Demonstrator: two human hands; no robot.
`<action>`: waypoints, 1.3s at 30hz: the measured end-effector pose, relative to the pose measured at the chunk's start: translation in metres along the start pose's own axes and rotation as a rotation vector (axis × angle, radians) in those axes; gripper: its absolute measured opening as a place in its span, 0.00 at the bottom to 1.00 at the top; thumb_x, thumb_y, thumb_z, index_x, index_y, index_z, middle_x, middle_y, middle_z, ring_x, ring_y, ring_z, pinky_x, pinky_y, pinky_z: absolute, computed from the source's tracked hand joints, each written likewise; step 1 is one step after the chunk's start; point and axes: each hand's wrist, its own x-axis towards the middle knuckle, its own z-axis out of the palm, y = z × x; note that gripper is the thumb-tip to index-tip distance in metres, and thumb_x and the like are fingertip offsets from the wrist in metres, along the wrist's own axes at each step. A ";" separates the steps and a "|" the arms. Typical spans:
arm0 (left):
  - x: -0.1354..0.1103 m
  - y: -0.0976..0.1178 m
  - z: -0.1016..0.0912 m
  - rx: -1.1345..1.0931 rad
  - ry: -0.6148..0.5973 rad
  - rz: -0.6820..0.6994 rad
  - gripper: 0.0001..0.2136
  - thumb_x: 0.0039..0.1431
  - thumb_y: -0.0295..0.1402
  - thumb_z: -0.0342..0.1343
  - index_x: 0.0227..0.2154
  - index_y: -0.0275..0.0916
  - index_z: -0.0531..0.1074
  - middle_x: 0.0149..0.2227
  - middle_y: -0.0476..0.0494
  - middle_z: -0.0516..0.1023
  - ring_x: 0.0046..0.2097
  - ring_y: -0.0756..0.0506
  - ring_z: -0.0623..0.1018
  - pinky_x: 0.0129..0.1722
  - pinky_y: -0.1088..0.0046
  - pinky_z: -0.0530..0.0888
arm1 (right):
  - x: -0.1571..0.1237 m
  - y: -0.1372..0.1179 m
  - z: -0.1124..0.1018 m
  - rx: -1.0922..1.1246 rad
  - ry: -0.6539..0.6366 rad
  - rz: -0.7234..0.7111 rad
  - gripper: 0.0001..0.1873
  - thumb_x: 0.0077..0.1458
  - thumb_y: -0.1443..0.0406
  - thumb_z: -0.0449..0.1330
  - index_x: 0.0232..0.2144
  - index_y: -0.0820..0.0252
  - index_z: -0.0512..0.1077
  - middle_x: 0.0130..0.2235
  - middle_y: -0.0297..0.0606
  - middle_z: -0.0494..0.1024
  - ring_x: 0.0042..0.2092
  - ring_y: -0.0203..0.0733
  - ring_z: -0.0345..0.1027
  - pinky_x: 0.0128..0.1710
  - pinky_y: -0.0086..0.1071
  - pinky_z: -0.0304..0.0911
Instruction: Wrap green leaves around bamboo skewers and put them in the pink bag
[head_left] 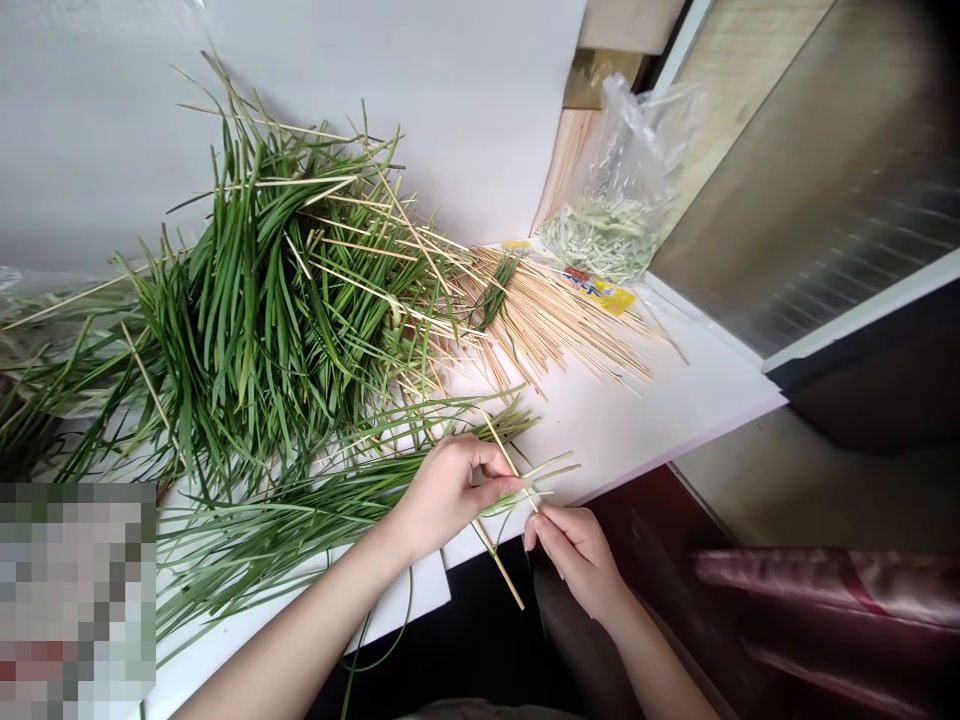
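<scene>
Over the table's front edge, my left hand (454, 490) pinches a few green garlic chives (555, 466), their pale ends sticking out past its fingertips. My right hand (577, 555) is closed on the lower end of a thin bamboo skewer (495, 435), which slants up past the left fingertips and crosses the chives. Whether the skewer goes through the stems I cannot tell. Below my left hand a second skewer (506, 575) juts out over the edge, its upper end hidden. Beside my left forearm lies a loose layer of long chives (300, 530).
A tall heap of chives (247, 300) with skewers stuck among it stands at the back left. Many bare skewers (555, 320) lie fanned out to its right. A clear plastic bag (622, 190) with pale green shreds leans at the back right, near a glass panel (817, 180).
</scene>
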 end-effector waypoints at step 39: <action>0.008 -0.011 -0.029 0.358 0.182 0.033 0.06 0.56 0.28 0.64 0.31 0.40 0.71 0.32 0.51 0.78 0.35 0.46 0.75 0.41 0.69 0.68 | -0.003 0.007 -0.001 0.065 -0.004 -0.006 0.22 0.72 0.61 0.51 0.25 0.59 0.71 0.18 0.25 0.57 0.18 0.33 0.50 0.21 0.29 0.47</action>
